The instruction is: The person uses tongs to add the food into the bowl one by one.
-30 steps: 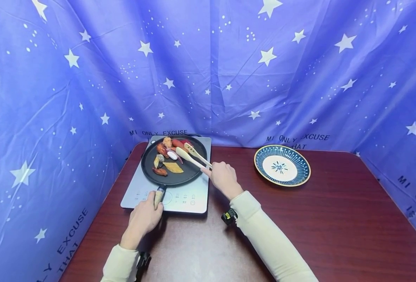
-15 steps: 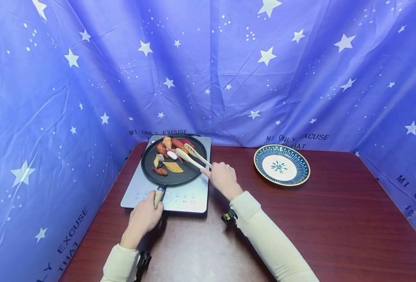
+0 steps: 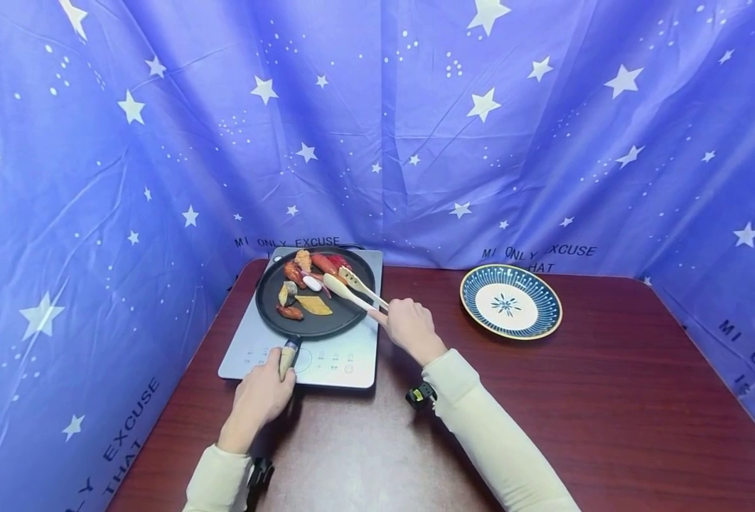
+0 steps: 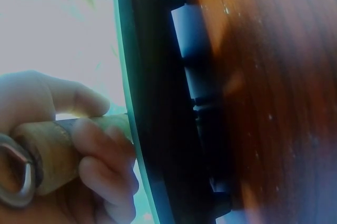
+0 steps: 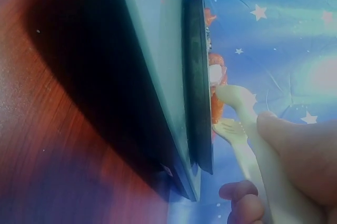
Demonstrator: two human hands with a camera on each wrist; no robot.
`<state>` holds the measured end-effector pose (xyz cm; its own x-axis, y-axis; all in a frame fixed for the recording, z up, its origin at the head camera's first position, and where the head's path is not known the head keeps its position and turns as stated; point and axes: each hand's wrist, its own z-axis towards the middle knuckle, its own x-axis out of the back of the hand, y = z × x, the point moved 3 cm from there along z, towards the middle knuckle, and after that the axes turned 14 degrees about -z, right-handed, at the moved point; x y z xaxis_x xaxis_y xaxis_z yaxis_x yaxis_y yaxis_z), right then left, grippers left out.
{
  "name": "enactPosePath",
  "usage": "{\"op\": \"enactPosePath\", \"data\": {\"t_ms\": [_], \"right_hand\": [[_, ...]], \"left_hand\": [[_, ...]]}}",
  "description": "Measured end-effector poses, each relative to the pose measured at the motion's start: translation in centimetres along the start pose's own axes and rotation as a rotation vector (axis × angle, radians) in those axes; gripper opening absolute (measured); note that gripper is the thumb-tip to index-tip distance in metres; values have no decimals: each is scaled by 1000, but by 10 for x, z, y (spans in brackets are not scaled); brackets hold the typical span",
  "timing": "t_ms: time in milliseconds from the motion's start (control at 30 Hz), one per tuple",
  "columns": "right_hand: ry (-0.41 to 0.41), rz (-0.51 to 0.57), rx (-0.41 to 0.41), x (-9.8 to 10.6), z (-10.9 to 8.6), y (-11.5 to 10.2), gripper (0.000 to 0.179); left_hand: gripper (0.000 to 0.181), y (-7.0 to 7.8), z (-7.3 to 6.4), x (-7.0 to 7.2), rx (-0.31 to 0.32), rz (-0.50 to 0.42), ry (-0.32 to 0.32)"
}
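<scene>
A black flat pan point(image 3: 345, 321) holds several pieces of food: a glossy red-brown piece point(image 3: 293, 274), a red piece point(image 3: 322, 263), a white oval piece point(image 3: 312, 283), a flat yellow piece point(image 3: 314, 305) and a small brown one point(image 3: 289, 312). My left hand point(image 3: 262, 395) grips the pan's tan handle point(image 3: 287, 360), fingers curled round it in the left wrist view. Pale tongs point(image 3: 353, 299) are held in my right hand point(image 3: 411, 327). Their solid spoon end and slotted end lie spread over the food at the pan's right; whether they pinch a piece, I cannot tell.
The pan sits on a silver induction cooker point(image 3: 243, 359) on a dark red table point(image 3: 608, 398). To the right stands a blue-and-white patterned plate point(image 3: 510, 302). A blue star-print curtain point(image 3: 377, 128) surrounds the table at the back and sides.
My right hand and the tongs have shifted slightly to the right and toward me, and the tongs' ends have drawn back a little over the food. My left hand stays on the pan's handle.
</scene>
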<state>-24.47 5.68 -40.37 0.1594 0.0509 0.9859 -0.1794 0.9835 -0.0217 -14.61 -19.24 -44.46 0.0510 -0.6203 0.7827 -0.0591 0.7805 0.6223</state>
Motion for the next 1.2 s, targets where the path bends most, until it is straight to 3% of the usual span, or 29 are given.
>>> {"op": "enactPosePath", "data": {"t_ms": [333,667,900,1200], "right_hand": [[-38,100,-2,-2,-4,6,52],[-37,110,40,7,-4,19,44],[15,108,40,17,-7,37,43],[28,38,91,11,-29,72,45]], "left_hand": [[45,-1,-4,3,5,4,-10],[45,3,-3,-2,1,-7,-16],[44,3,0,-2,4,-4,5],[47,-1,2,-1,21,11,-7]]}}
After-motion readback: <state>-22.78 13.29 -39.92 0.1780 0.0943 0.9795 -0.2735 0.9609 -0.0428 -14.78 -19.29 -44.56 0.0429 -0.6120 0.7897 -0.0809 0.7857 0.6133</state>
